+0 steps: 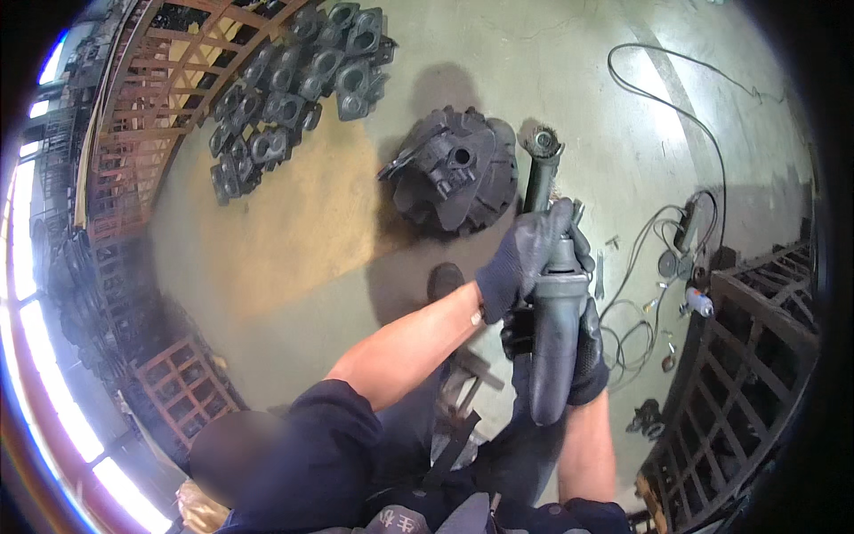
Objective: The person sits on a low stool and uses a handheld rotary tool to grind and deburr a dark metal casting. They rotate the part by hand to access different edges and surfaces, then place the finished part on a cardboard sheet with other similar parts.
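Note:
In front of me I hold a long, dark piece (556, 356) with a rounded lower end and a squarish collar. Its kind is not plain. My left hand (536, 242), in a dark glove, is closed round its narrower upper part. My right hand (591, 358), also gloved, grips the lower body, with fingers on both sides. Beyond my left hand extends a dark cylinder (539, 187) with a ringed, rough-edged end; whether it joins the held piece is hidden. Left of it, a stack of round, toothed-edged dark parts (454, 173) carries a bracket-like casting on top.
Several dark flanged castings (289, 89) lie on the floor at far left. Rusty lattice crates (147, 116) line the left, and another dark crate (747, 356) stands at right. A black cable (712, 133) loops over the floor near a spray can (699, 303).

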A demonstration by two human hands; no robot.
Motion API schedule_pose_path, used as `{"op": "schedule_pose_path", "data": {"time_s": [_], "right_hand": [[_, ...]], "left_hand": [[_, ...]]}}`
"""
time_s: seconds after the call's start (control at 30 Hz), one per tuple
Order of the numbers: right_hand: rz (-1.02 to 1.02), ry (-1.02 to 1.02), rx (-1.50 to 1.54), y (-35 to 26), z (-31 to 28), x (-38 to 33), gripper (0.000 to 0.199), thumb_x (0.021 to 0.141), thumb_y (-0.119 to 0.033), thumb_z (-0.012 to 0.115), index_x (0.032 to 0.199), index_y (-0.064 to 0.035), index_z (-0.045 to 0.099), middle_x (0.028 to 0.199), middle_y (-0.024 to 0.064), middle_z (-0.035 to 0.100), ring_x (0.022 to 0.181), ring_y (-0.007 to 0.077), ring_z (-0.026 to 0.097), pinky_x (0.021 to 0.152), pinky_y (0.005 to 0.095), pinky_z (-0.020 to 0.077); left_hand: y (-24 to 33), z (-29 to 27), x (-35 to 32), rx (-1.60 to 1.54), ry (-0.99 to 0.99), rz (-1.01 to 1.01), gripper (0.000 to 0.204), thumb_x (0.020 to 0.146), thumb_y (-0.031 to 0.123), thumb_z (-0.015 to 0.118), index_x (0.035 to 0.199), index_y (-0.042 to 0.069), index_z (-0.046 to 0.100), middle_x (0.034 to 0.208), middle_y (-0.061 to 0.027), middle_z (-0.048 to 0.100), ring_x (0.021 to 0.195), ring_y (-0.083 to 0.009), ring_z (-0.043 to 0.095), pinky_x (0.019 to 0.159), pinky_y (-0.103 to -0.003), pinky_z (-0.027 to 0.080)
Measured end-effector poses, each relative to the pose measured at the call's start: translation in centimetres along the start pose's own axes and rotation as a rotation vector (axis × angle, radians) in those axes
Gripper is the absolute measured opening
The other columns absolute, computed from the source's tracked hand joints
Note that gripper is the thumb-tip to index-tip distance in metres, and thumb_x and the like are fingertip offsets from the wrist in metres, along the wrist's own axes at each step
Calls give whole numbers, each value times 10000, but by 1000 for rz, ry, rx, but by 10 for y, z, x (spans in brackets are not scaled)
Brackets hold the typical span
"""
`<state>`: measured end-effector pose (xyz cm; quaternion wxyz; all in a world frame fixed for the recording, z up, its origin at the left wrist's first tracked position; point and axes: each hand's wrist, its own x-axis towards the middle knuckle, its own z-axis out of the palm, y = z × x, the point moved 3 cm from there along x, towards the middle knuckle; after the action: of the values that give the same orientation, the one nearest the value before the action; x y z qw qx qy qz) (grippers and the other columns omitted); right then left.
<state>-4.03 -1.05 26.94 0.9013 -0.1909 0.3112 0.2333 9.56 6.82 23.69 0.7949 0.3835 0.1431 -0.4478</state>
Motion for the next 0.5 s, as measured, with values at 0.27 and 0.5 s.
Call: {"op": "schedule_pose_path", "data": {"time_s": [0.27,0.5], "right_hand": [[62,315,-165,-4,90,-35,541,967,-499,573,1183,-5,615,938,116,689,779,200,674,662,297,564],[-41,302,-17,0,112,16,480,976,-421,601,1236,-17,580,1038,94,652,868,177,656,755,307,557]], "left_hand": [[48,4,-93,38,198,20,467,1056,508,395,1203,133,630,1025,-13,672,852,-128,603,695,-274,492],[43,64,-199,214,512,-165,383,994,322,619,1246,40,556,976,-46,637,780,-90,587,646,-242,489]]}}
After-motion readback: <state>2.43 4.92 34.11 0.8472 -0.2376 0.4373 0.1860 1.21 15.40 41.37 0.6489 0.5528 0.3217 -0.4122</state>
